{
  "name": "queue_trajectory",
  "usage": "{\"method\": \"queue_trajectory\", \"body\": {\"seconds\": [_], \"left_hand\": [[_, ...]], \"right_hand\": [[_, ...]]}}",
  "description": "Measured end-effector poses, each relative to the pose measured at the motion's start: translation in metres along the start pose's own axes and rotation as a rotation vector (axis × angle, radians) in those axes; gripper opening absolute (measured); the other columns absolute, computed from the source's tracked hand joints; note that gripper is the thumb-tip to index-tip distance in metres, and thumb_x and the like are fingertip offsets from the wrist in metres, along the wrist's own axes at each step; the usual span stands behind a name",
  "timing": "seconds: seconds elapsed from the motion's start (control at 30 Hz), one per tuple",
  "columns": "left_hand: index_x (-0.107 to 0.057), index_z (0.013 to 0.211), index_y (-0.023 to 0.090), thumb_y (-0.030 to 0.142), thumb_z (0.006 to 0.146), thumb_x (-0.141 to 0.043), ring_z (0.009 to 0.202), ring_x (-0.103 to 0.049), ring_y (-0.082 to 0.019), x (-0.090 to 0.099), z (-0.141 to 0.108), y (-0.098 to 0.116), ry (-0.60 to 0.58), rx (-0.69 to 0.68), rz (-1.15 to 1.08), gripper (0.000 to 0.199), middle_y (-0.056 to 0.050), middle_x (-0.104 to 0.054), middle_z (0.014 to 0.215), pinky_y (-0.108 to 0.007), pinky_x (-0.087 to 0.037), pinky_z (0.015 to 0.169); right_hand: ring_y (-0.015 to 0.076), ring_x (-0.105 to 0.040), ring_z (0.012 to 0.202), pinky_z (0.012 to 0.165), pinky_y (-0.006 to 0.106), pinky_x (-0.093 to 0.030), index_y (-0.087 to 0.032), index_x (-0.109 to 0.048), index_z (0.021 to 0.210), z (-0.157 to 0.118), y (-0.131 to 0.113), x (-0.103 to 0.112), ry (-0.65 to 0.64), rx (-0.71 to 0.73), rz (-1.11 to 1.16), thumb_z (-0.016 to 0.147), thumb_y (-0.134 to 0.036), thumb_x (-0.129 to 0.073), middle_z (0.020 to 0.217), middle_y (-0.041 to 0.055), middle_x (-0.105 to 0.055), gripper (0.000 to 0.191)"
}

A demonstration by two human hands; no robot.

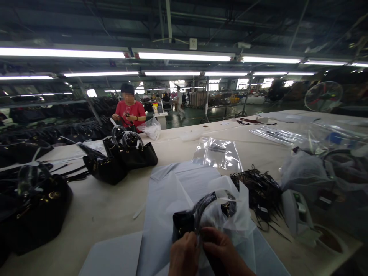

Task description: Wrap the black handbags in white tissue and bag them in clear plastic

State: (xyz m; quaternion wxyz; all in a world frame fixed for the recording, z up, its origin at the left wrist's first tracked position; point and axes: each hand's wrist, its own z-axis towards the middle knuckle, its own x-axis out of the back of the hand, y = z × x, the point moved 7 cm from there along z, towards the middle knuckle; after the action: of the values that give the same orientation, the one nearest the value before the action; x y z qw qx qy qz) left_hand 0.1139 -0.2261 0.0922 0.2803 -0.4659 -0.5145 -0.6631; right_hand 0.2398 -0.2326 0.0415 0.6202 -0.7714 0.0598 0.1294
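Note:
A black handbag (184, 222) stands on white wrapping paper (163, 191) in front of me, with thin white tissue bunched about it. Clear plastic film covers its raised handle (204, 203). My left hand (184, 255) is closed in a fist at the near foot of that handle, its thumb and fingers pressed together on it. Just to the right, my right hand (220, 245) pinches at the same spot with curled fingers. What exactly lies between the fingertips is partly hidden by the hands.
Black handbags (135, 155) stand at left, one large bag (34, 207) nearer. Right are a pile of black straps with tags (258, 188), a white tape dispenser (297, 214) and covered bags (304, 172). Clear plastic sheets (218, 153) lie ahead. A co-worker (130, 111) stands across the table.

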Motion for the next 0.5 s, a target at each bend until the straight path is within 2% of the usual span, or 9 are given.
{"method": "queue_trajectory", "body": {"seconds": [0.13, 0.27, 0.37, 0.5], "left_hand": [[-0.055, 0.073, 0.019, 0.006, 0.08, -0.043, 0.061, -0.059, -0.017, -0.006, -0.007, -0.008, 0.167, -0.119, 0.196, 0.019, -0.002, -0.059, 0.067, -0.026, -0.03, 0.055], [-0.051, 0.068, 0.019, 0.002, 0.077, -0.04, 0.058, -0.056, -0.016, 0.002, -0.014, -0.007, 0.237, -0.166, 0.22, 0.023, -0.001, -0.057, 0.064, -0.026, -0.028, 0.053], [-0.046, 0.062, 0.019, 0.008, 0.076, -0.046, 0.054, -0.05, -0.013, 0.009, -0.017, -0.002, 0.141, -0.113, 0.04, 0.018, 0.0, -0.052, 0.061, -0.025, -0.026, 0.052], [-0.036, 0.058, 0.02, 0.021, 0.072, -0.053, 0.053, -0.04, -0.011, 0.015, -0.02, -0.006, -0.033, 0.066, -0.339, 0.022, 0.004, -0.04, 0.057, -0.023, -0.026, 0.052]], "right_hand": [[0.0159, -0.06, 0.069, 0.063, 0.025, -0.042, -0.021, -0.064, 0.089, -0.013, 0.014, -0.001, -0.053, -0.104, 0.242, 0.046, -0.015, -0.077, 0.075, -0.0015, -0.068, 0.045], [0.0123, -0.059, 0.063, 0.064, 0.023, -0.043, -0.017, -0.068, 0.091, -0.03, 0.013, -0.024, -0.229, -0.202, 0.393, 0.051, -0.013, -0.073, 0.07, -0.0012, -0.066, 0.041], [0.0114, -0.059, 0.063, 0.066, 0.023, -0.044, -0.013, -0.07, 0.087, -0.044, 0.011, -0.042, -0.367, -0.254, 0.505, 0.054, -0.012, -0.071, 0.068, 0.0002, -0.065, 0.033], [0.0115, -0.061, 0.058, 0.056, 0.021, -0.043, -0.011, -0.07, 0.087, -0.055, 0.02, -0.047, -0.401, -0.348, 0.605, 0.053, -0.015, -0.073, 0.067, 0.0025, -0.067, 0.034]]}}
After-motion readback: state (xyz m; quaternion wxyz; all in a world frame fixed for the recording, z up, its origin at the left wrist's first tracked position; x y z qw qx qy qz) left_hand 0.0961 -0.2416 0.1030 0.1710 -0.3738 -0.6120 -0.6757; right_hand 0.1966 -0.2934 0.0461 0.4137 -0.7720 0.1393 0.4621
